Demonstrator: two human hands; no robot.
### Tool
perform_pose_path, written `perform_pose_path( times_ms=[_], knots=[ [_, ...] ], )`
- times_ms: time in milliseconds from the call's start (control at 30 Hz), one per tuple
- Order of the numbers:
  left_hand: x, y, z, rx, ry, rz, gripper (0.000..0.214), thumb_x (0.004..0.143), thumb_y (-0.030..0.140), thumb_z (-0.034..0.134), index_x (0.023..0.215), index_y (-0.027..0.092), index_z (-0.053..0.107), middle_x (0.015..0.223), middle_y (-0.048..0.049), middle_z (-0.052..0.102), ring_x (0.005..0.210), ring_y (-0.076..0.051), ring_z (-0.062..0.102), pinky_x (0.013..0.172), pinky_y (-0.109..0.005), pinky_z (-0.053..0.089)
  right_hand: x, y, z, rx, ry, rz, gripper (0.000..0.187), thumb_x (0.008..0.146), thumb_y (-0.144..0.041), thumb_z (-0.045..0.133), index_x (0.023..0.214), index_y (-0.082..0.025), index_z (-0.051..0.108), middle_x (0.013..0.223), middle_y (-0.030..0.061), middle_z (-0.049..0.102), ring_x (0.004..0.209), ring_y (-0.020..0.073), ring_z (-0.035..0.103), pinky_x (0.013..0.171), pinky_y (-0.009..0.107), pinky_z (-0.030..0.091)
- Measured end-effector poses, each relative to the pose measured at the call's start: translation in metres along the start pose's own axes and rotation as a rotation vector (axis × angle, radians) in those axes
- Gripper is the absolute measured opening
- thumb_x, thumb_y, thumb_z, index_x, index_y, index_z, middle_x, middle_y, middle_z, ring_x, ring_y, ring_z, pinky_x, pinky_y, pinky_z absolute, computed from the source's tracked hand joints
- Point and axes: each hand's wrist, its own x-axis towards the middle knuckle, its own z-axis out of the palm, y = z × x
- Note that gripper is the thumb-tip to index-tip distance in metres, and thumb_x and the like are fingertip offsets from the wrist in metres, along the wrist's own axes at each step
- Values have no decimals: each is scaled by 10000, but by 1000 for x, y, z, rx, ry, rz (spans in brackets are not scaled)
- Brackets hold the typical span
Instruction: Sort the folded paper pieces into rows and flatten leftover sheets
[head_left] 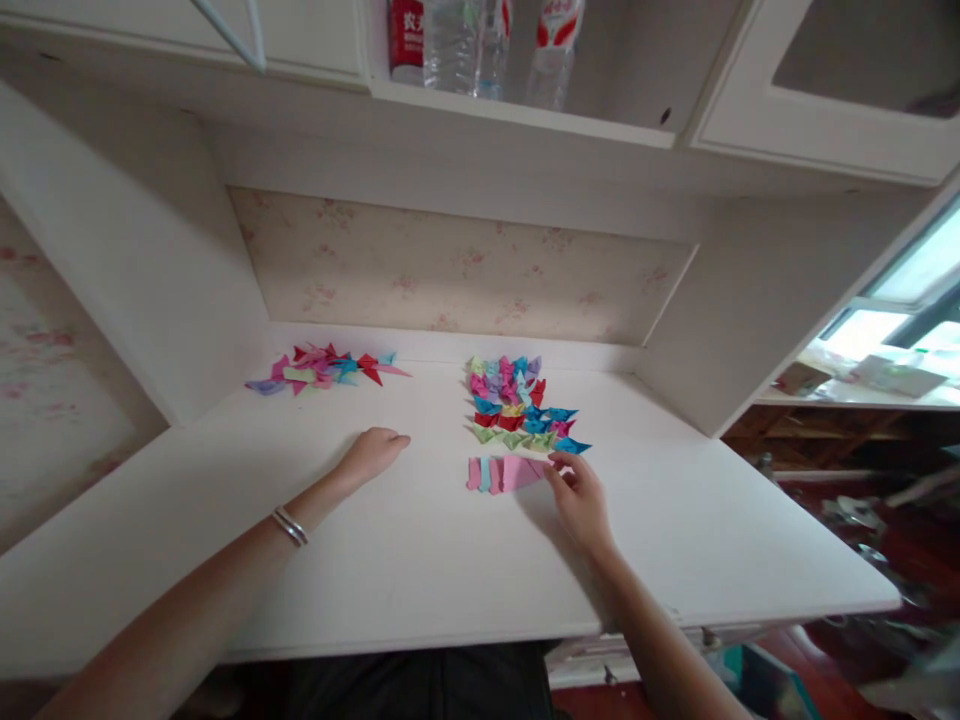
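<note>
My right hand (579, 497) pinches the right end of a small fan of pink and blue folded paper pieces (504, 473) lying on the white desk (420, 550). Just behind it lie rows of coloured folded paper pieces (517, 405), blue, green, red, yellow and pink. My left hand (373, 452) rests on the desk to the left with its fingers curled under, nothing visible in it. A silver bracelet (289, 526) sits on that wrist. A second heap of folded paper pieces (326, 367), mostly pink, red and blue, lies at the back left.
The desk sits in a white alcove with side walls and floral wallpaper (457, 270) behind. A shelf above holds plastic bottles (465, 45). Cabinet doors (832, 90) flank it. To the right are a window sill and a cluttered floor.
</note>
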Motion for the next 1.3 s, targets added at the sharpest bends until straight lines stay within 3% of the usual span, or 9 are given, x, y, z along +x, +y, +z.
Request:
perform_pose_path(
  times_ms=[133, 267, 433, 600, 767, 900, 1067, 1167, 1300],
  knots=[
    [-13, -16, -1, -299, 47, -68, 370, 751, 485, 492, 581, 168, 580, 510, 35, 463, 564, -150, 440, 540, -257, 262, 7, -33, 32, 327, -66, 204, 318, 725, -463, 664, 898, -202, 608, 653, -43, 523, 455, 83, 405, 412, 215, 294],
    [-19, -16, -1, -448, 59, -114, 351, 720, 480, 545, 545, 176, 518, 489, 57, 363, 535, -123, 358, 515, -257, 216, 24, -73, 89, 395, -256, 237, 289, 684, -422, 680, 872, -212, 617, 704, -48, 552, 419, 59, 403, 404, 213, 307],
    [-24, -16, -3, -517, 46, -143, 376, 726, 460, 544, 504, 192, 401, 488, 71, 264, 498, -94, 278, 489, -258, 172, 43, -103, 172, 17, -564, 33, 199, 785, -333, 546, 939, -230, 621, 830, -28, 627, 493, 81, 520, 475, 217, 398],
    [-24, -22, -5, -599, 33, -181, 355, 731, 434, 549, 520, 194, 395, 498, 69, 282, 495, -87, 277, 483, -260, 174, 62, -126, 246, -176, -686, -113, 156, 786, -239, 566, 901, -226, 671, 899, -8, 684, 757, 141, 612, 724, 255, 461],
    [-19, -26, -5, -654, 2, -161, 376, 733, 426, 558, 501, 194, 375, 490, 71, 277, 499, -87, 277, 495, -260, 177, 87, -147, 305, -342, -775, -227, 255, 832, -256, 536, 1052, -224, 660, 1085, 42, 671, 1004, 213, 594, 889, 321, 433],
    [-13, -31, 1, -664, -38, -148, 380, 747, 411, 543, 483, 188, 386, 482, 68, 284, 501, -87, 291, 499, -249, 193, 104, -159, 348, -441, -805, -277, 369, 865, -259, 483, 1225, -238, 562, 1282, 81, 560, 1133, 266, 544, 949, 398, 413],
    [-8, -38, 7, -691, -105, -91, 333, 769, 386, 528, 553, 142, 600, 501, 27, 466, 541, -119, 417, 534, -240, 300, 122, -163, 397, -506, -820, -255, 446, 900, -335, 433, 1337, -247, 454, 1320, 137, 503, 1140, 325, 543, 922, 509, 422],
    [-7, -40, 9, -737, -114, -71, 313, 768, 362, 527, 651, 122, 691, 580, -27, 605, 608, -163, 512, 578, -255, 371, 130, -160, 417, -504, -817, -210, 440, 892, -366, 456, 1309, -230, 493, 1281, 157, 533, 1114, 342, 560, 895, 518, 434],
    [-8, -40, 5, -737, -120, -66, 296, 755, 339, 537, 722, 115, 728, 658, -55, 670, 627, -174, 538, 592, -264, 385, 134, -154, 425, -434, -792, -157, 373, 838, -335, 557, 1159, -153, 605, 1282, 173, 543, 1123, 331, 553, 916, 455, 423]
  ],
)
